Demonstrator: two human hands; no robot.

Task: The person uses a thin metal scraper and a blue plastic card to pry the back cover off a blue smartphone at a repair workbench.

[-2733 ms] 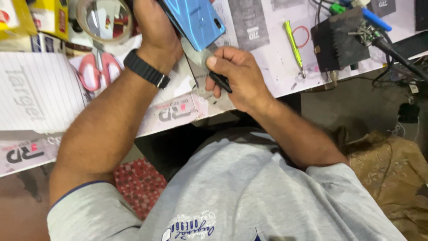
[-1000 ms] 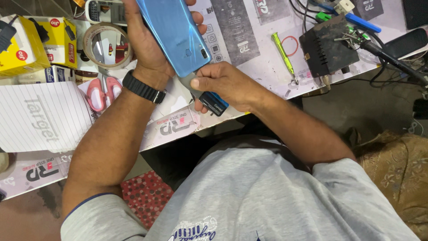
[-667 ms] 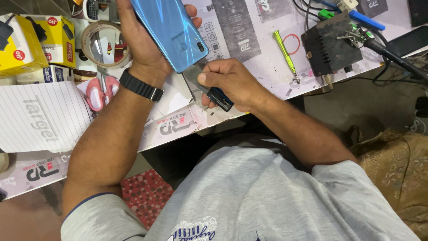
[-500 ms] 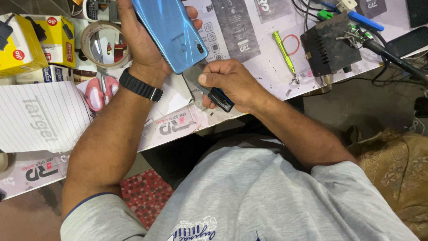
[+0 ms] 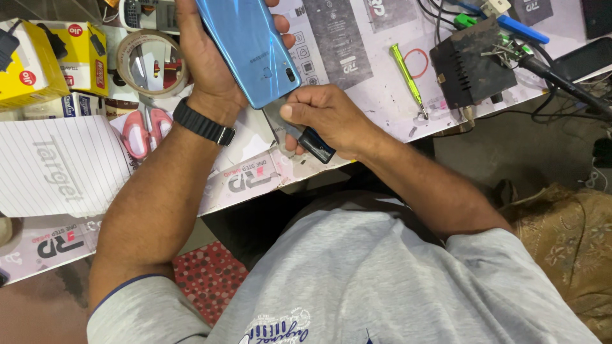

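My left hand (image 5: 205,64), with a black watch on its wrist, grips a light blue phone (image 5: 252,51) back side up above the workbench. My right hand (image 5: 326,118) is closed on a prying tool with a black handle (image 5: 317,145). Its flat metal blade (image 5: 277,122) points toward the phone's lower edge, close to the camera corner. Whether the blade is under the back cover cannot be seen.
On the bench lie a tape roll (image 5: 148,62), pink-handled scissors (image 5: 145,127), yellow boxes (image 5: 57,54), lined paper (image 5: 57,165), a green screwdriver (image 5: 408,76), a red band (image 5: 417,62) and a black wired device (image 5: 472,64). The bench edge runs just below my hands.
The phone has come more fully into view in my left hand. My right hand has shifted the blade slightly along the phone's lower edge, keeping its grip on the tool.
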